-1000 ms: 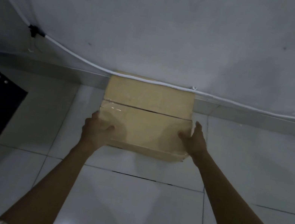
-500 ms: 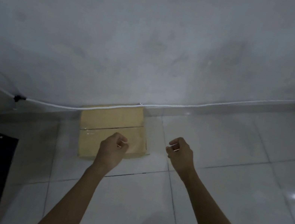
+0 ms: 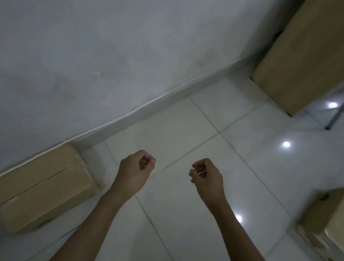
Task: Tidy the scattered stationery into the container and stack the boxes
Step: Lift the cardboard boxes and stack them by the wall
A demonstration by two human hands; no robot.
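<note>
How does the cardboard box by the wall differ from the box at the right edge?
The box by the wall sits against the skirting; the right-hand box stands on open tiles. The box by the wall shows a bare top seam; the right-hand box seems wrapped in shiny plastic. Both are brown cardboard.

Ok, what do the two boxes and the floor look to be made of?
Box by the wall: brown cardboard, matt, with a flap seam across its top. Box on the right: likely cardboard too, with shiny film or tape on one face. Floor: probably glossy white tile, going by the grout lines and lamp reflections.
</note>
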